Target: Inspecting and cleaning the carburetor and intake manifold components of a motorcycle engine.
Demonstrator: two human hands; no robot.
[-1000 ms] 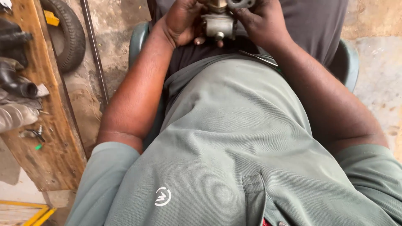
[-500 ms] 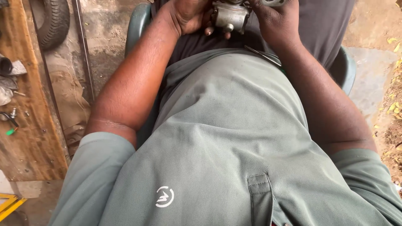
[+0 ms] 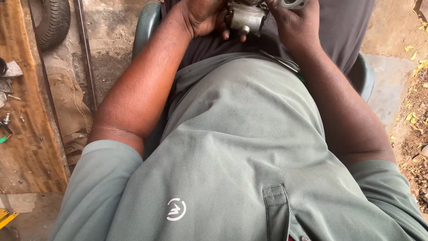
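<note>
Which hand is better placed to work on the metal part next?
Probably the right hand: its fingers sit on top of the metal part, while the left hand cups it from the side, steadying it.

Soft even daylight, brighter on the right, faint shadows, no glare, sharp focus, slight wide-angle stretch.
</note>
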